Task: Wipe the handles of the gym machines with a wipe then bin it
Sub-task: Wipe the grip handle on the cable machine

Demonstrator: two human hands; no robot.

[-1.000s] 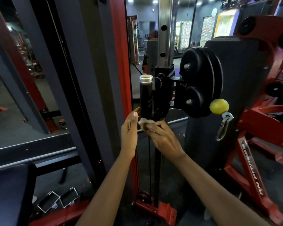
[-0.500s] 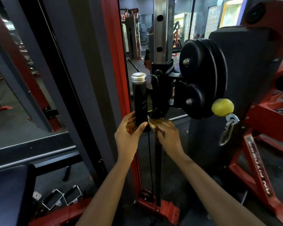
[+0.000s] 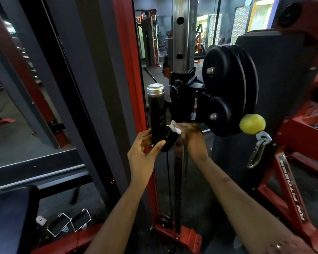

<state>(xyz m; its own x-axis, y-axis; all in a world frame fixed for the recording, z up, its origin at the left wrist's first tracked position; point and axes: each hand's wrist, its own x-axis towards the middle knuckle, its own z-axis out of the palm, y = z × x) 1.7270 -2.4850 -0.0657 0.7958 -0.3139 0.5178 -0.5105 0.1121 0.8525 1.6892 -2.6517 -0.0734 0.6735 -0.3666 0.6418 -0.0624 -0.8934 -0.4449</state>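
Black cylindrical handle with a silver metal end cap (image 3: 157,116): stands upright on the cable machine, just right of the red painted frame post (image 3: 128,70) and left of the black carriage on the chrome perforated upright (image 3: 182,33).

Left hand (image 3: 145,154): grips the lower end of the handle, thumb across the front and fingers wrapped round the far side.

Right hand (image 3: 193,136): holds a small crumpled white wipe (image 3: 174,126). The wipe is pressed against the black curved bracket at the foot of the handle, just right of the grip. A corner of it shows beyond the fingertips. The hand is blurred, so the exact lie of each finger cannot be told.

Surroundings noted:
- Two black round pulley discs (image 3: 226,85), one large above one small, are mounted on the carriage to the right of the hands.
- A yellow-green ball stop (image 3: 252,124) sits beside the large disc, with a silver carabiner clip (image 3: 257,153) hanging below it.
- A red steel base frame with white lettering (image 3: 290,189) slopes down on the right.
- Two metal stirrup grips (image 3: 68,223) lie on the dark floor at lower left, near a black padded surface (image 3: 7,217).

A thin black cable runs down below the handle to the red foot plate.
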